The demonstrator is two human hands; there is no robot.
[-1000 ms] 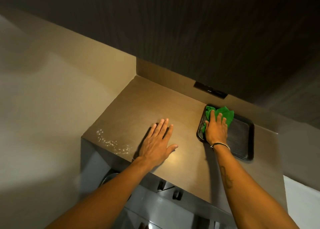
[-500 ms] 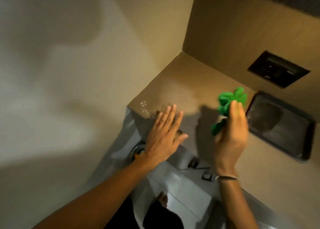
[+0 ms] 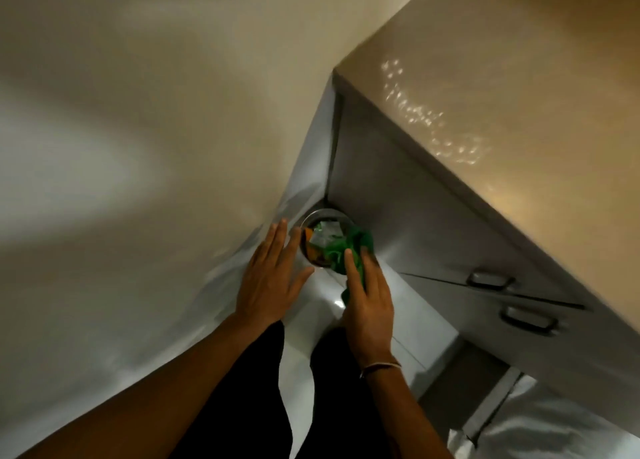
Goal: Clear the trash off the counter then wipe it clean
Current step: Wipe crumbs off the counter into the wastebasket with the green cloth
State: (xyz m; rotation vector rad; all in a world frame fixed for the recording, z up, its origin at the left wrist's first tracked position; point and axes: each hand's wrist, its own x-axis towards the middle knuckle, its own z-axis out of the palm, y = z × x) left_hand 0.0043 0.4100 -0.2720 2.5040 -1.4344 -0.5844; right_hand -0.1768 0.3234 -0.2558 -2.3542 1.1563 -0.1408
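I look down past the counter's left end at the floor. A round metal bin (image 3: 313, 217) stands in the corner between wall and cabinet, with orange, green and pale wrappers (image 3: 320, 238) inside. My right hand (image 3: 369, 302) holds a green cloth (image 3: 349, 250) right over the bin's right rim. Beside the bin's left rim hovers my left hand (image 3: 270, 282), flat, fingers apart, holding nothing. The brown counter (image 3: 519, 60) fills the upper right, with bright speckles (image 3: 433, 126) near its front edge.
The grey cabinet front (image 3: 408, 223) below the counter carries two dark handles (image 3: 490, 280) (image 3: 528, 320). A beige wall (image 3: 138, 112) closes the left side. My dark-trousered legs (image 3: 256, 389) stand on the pale floor (image 3: 408, 313).
The view has swung from the countertop down to the floor. Both hands dropped from counter height to the bin, the right one carrying the green cloth. The black tray has left the view.
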